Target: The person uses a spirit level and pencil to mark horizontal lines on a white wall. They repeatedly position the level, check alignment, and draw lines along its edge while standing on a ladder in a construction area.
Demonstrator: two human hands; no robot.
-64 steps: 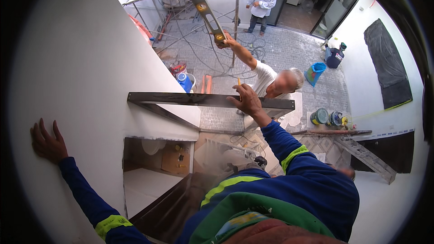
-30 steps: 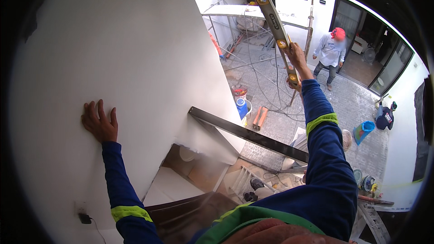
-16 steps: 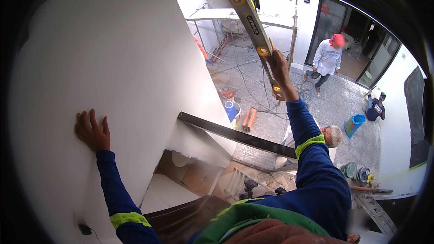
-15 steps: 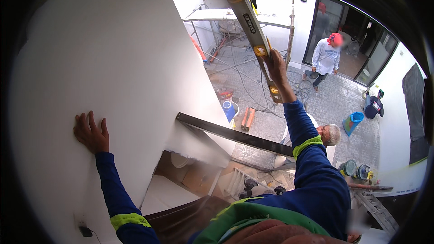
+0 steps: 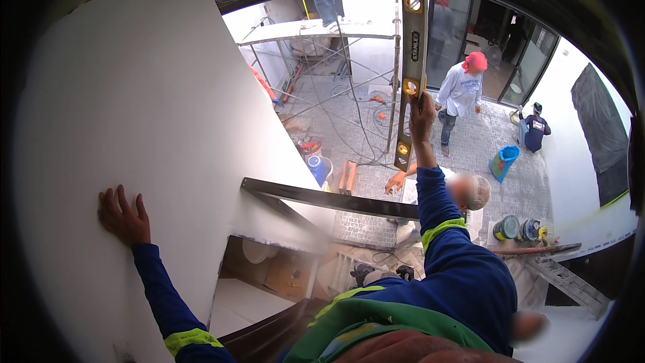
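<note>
My left hand [image 5: 125,218] rests with fingers spread on the broad white wall [image 5: 148,107]. My right hand [image 5: 421,119], arm stretched out, grips a long spirit level [image 5: 414,60] by its lower part. The level is held nearly upright, its top end reaching the dark beam overhead, with several yellow-framed vials along it. It stands apart from the white wall. Below it, a dark metal bar [image 5: 329,199] juts from the wall edge and passes behind my right sleeve.
A grey-haired person [image 5: 477,191] is just below my right arm. Another in a red head covering [image 5: 462,87] stands in the paved yard; one more crouches [image 5: 535,131] by a blue sack [image 5: 504,163]. Scaffolding [image 5: 316,30], buckets [image 5: 507,227] and a ladder [image 5: 568,287] stand around.
The level has swung from a leftward slant to nearly upright, still in my right hand. My view has shifted. The grey-haired person's hand has come into sight below the level.
</note>
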